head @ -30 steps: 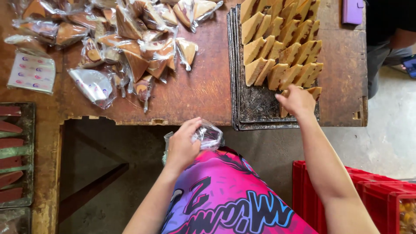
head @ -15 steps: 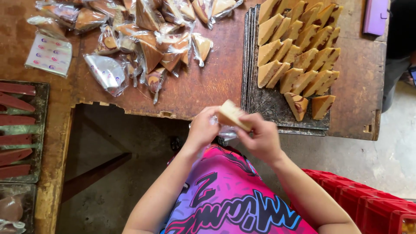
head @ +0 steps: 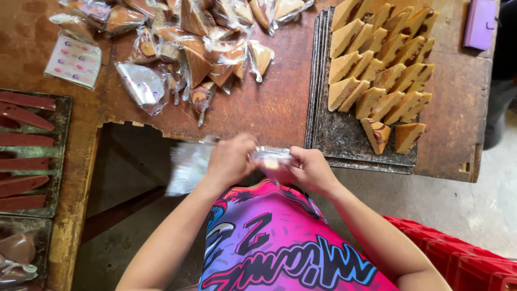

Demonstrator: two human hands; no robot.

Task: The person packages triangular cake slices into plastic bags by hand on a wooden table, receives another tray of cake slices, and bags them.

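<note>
Cake wedge now inside the clear bag (head: 269, 158), pinched between left hand (head: 230, 161) and right hand (head: 309, 170), well below the tray (head: 344, 145).

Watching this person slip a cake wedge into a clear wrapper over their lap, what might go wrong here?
The left hand and right hand hold the clear plastic wrapper off the worn wooden table, so a dropped piece would likely land on the lap or floor. The loose clear bags under the left hand could slip. Tan cake wedges near the dark metal tray edge might get knocked.
</note>
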